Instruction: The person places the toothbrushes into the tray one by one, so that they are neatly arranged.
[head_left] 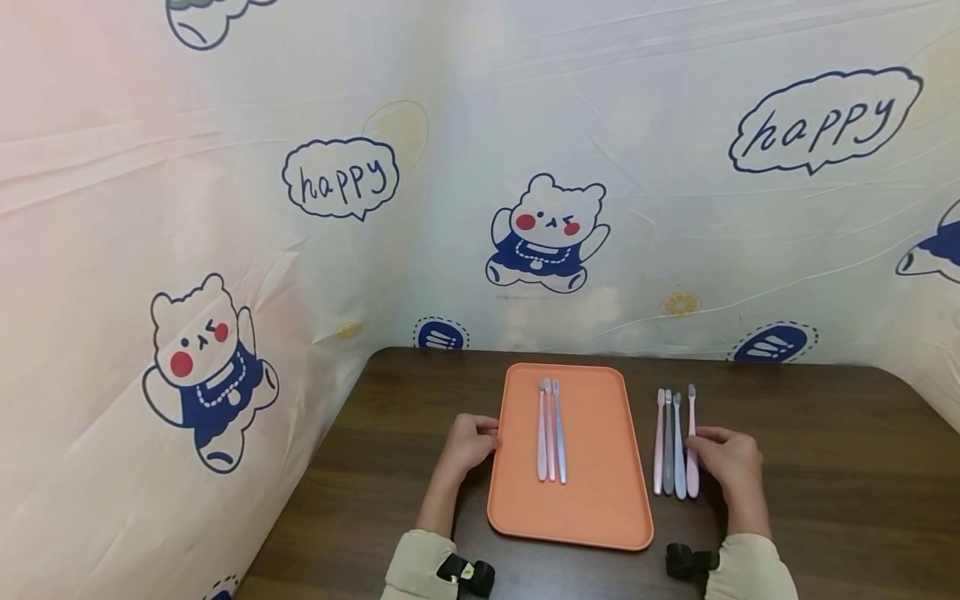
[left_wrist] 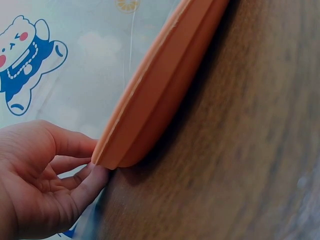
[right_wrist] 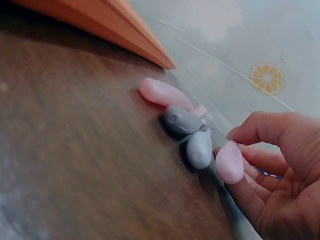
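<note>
- pinching a pale pink toothbrush, the right grip has thumb and fingers on its handle, and that brush sits at the right-hand end of the row, just beside a pale blue toothbrush!
- whether it is lifted clear of the desk, the views cannot settle.
- over on the other side, the left grip grasps the left rim of the orange tray, thumb and fingers on the edge, and the tray rests on the desk.
- now the handling: this brush looks light, likely stiff plastic all along, hardly fragile, with the bristles as its one delicate end.
- and what a handle in the right wrist view, fat, rounded and smooth! it could well roll or slide in a loose pinch, so a hold on both flanks suits it, around the middle for balance, the bristle head left alone.
- no hard squeeze called for, by the look of it, just enough pressure to stop a twist.
- close company, too: a pink toothbrush and a grey toothbrush lie beyond the blue one, near enough for a fingertip to nudge.
- on the tray, three more toothbrushes lie side by side, heads toward the far edge.
- the tray seems light and fairly rigid; its raised rim offers the best purchase.
</note>
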